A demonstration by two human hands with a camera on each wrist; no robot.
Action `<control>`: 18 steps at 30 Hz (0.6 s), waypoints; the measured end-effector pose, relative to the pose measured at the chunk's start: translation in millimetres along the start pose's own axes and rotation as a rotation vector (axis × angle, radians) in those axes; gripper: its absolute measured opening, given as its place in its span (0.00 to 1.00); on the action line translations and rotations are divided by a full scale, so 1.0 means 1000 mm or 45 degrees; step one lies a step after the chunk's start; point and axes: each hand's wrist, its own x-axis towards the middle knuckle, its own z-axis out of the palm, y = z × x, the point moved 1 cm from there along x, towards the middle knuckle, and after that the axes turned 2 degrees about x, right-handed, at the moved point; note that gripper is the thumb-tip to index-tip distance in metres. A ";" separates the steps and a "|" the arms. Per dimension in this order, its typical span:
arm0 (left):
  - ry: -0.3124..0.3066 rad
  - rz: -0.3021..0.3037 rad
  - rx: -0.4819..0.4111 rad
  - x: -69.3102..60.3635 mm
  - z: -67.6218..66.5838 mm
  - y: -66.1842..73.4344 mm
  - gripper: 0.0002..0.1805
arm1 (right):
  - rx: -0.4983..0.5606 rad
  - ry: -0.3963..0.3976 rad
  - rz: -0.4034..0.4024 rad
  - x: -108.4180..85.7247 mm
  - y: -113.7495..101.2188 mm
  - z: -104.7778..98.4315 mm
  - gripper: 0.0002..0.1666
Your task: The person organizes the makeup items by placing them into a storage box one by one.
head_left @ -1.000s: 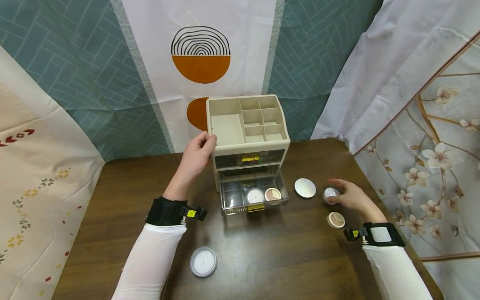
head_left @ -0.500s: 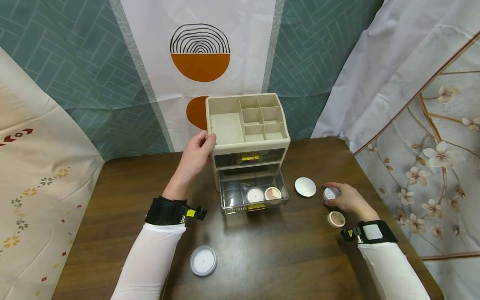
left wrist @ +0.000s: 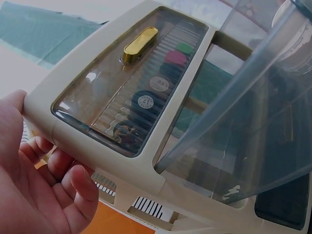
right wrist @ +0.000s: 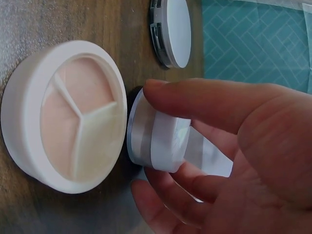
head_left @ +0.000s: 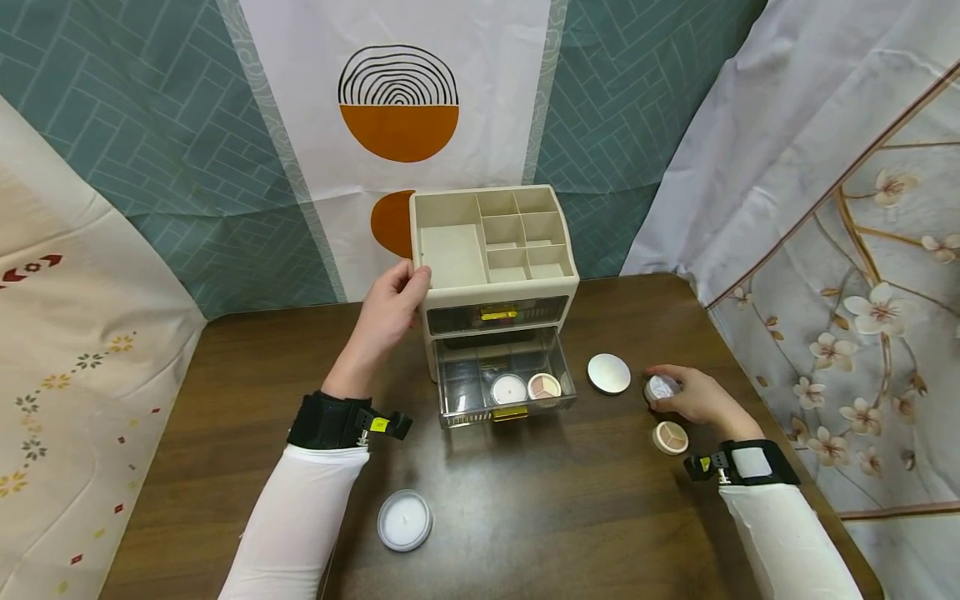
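Observation:
A cream cosmetic organizer (head_left: 492,293) stands at the back, its lower clear drawer (head_left: 468,408) pulled out. My left hand (head_left: 390,304) grips the organizer's front left corner, thumb on the top edge and fingers curled against the side. In the drawer lie a white round container (head_left: 508,389) and a three-colour concealer pot (head_left: 543,386). At the right, my right hand (head_left: 701,396) pinches a small round jar (right wrist: 168,139) between thumb and fingers; it is at the table's surface. Beside it sits another three-colour concealer pot (head_left: 670,437).
A round white-topped compact (head_left: 608,373) lies between the organizer and my right hand. A round white container (head_left: 404,521) rests near the front left of the brown table (head_left: 540,517). The upper drawer (left wrist: 131,83) is closed, with several round items inside.
My right hand has shifted slightly left and its fingers have closed on the small jar. My left hand keeps its grip on the organizer.

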 end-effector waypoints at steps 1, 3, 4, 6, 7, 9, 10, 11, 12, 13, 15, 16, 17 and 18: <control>-0.001 0.000 -0.002 0.000 0.000 0.000 0.20 | 0.010 -0.004 0.006 -0.001 0.000 -0.001 0.37; 0.001 0.002 -0.002 0.000 0.000 0.000 0.20 | 0.021 -0.009 0.007 -0.001 0.000 -0.002 0.37; 0.002 0.002 -0.003 0.000 0.000 0.000 0.20 | 0.028 -0.013 0.011 -0.001 0.000 -0.003 0.38; 0.006 0.005 -0.004 0.000 0.000 0.001 0.20 | 0.039 -0.013 0.014 -0.002 -0.001 -0.003 0.38; 0.006 0.006 -0.006 0.000 0.000 0.001 0.20 | 0.043 -0.012 0.015 -0.002 -0.002 -0.004 0.38; 0.006 0.009 -0.009 0.001 0.000 0.001 0.20 | 0.048 -0.008 0.012 -0.003 -0.004 -0.004 0.39; 0.005 0.010 -0.011 0.001 -0.001 0.001 0.20 | 0.053 -0.006 0.008 -0.003 -0.005 -0.004 0.39; 0.005 0.010 -0.010 0.001 -0.001 0.001 0.20 | 0.057 -0.003 0.004 -0.004 -0.006 -0.004 0.39; 0.003 0.009 -0.010 0.001 -0.001 0.001 0.20 | 0.063 0.000 0.003 -0.005 -0.007 -0.004 0.39; 0.003 0.008 -0.008 0.001 -0.001 0.001 0.20 | 0.068 0.000 0.003 -0.005 -0.008 -0.004 0.40; 0.003 0.002 -0.004 0.001 -0.001 0.000 0.20 | 0.075 -0.001 -0.002 -0.006 -0.010 -0.003 0.40; 0.003 0.000 -0.003 0.000 -0.001 0.000 0.20 | 0.074 0.003 -0.004 -0.007 -0.011 -0.003 0.40; 0.002 -0.002 -0.001 0.000 0.000 0.000 0.20 | 0.074 0.009 -0.010 -0.008 -0.013 -0.003 0.39; 0.001 -0.003 -0.001 0.000 0.000 0.000 0.20 | 0.074 0.019 -0.021 -0.008 -0.014 -0.004 0.39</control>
